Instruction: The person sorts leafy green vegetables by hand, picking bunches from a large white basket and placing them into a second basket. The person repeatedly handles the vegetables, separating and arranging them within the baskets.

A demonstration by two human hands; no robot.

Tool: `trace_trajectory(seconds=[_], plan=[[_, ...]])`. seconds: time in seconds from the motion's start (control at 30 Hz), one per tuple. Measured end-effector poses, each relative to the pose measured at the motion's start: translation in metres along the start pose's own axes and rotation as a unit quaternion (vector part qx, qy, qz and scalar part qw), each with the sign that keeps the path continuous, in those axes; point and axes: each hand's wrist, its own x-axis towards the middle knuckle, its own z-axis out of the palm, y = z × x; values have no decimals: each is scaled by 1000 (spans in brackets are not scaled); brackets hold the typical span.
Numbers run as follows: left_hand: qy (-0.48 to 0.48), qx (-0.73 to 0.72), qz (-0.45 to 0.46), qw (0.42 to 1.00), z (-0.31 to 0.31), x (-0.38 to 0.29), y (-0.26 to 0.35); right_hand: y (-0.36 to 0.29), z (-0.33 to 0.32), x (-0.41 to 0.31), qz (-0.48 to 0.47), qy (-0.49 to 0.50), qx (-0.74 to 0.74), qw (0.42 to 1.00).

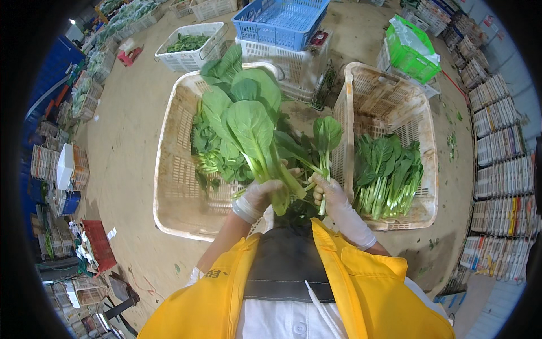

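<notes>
My gloved left hand [267, 193] grips the stems of several large leafy green vegetables [250, 123], their broad leaves pointing away from me. In my gloved right hand [329, 190] is a smaller leafy green [327, 133], held upright by its pale stalk. Both hands are close together before my dark apron. Under the left bunch, a large stained plastic crate [163, 186] has more greens [218, 159] on its floor. To the right, a second stained crate [430, 186] contains greens lined up side by side [387, 178], stalks towards me. Leaves partly hide what lies between the crates.
Beyond the crates stand a white crate of greens [190, 48], a blue crate [271, 25] stacked on a white one [271, 55], and a green crate [413, 51] with plastic film. Stacked crates [504, 169] line the right wall. A red stool [129, 56] and leaf scraps are on the floor.
</notes>
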Motion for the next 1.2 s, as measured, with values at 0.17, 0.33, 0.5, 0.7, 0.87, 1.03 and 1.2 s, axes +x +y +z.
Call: trace_trajectory(seconds=[0.17, 0.33, 0.5, 0.7, 0.87, 1.03, 1.2], plan=[[18, -67, 80, 994, -6, 0, -14, 23, -19, 17, -11, 91, 63, 994], [34, -50, 108, 992, -20, -9, 5, 24, -75, 38, 92, 125, -323, 934], [50, 73, 29, 996, -20, -8, 1, 20, -70, 46, -64, 117, -401, 906], [8, 244, -21, 970, -6, -10, -7, -4, 2, 19, -33, -109, -77, 990], [4, 167, -16, 986, -15, -6, -4, -10, 21, 14, -28, -78, 36, 996], [-7, -105, -24, 994, -40, -13, -12, -15, 10, 7, 27, -80, 146, 986], [102, -14, 150, 983, -37, -1, -20, -7, 34, 2, -22, -100, 33, 994]])
